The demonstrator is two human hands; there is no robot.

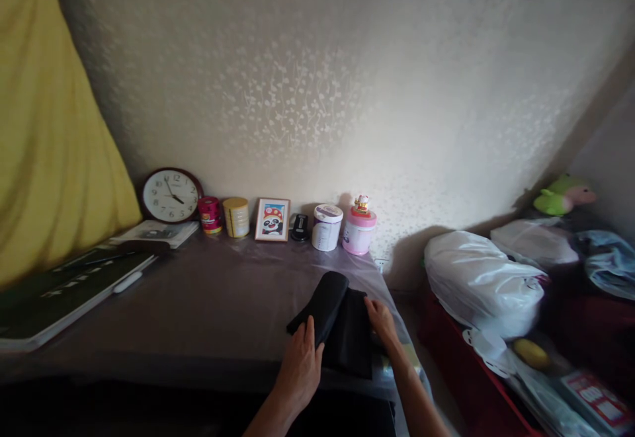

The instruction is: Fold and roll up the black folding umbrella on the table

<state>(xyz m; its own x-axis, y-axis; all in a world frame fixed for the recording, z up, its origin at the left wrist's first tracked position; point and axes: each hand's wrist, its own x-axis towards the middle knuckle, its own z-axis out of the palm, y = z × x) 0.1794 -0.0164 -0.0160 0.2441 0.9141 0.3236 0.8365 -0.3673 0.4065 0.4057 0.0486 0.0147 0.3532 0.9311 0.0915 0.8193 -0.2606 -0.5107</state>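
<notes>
A black, cloth-like piece [350, 341] lies folded near the right end of the table, its left part curled over into a loose roll. My left hand [301, 359] is closed on the lower left of that roll, with the thumb out of sight. At the upper right edge of the same cloth, my right hand [381, 321] pinches the border between thumb and fingers. What kind of item the cloth is cannot be made out. Under my right wrist something yellowish shows at the table's edge, partly hidden.
Along the wall stand a clock [171, 196], a red can [211, 215], a yellow can [236, 217], a framed panda picture [272, 219], a black object [299, 227], a white tub [327, 227] and a pink-lidded tub [359, 231] bearing a figurine. A green board [74, 285] lies left; bags [483, 281] sit right.
</notes>
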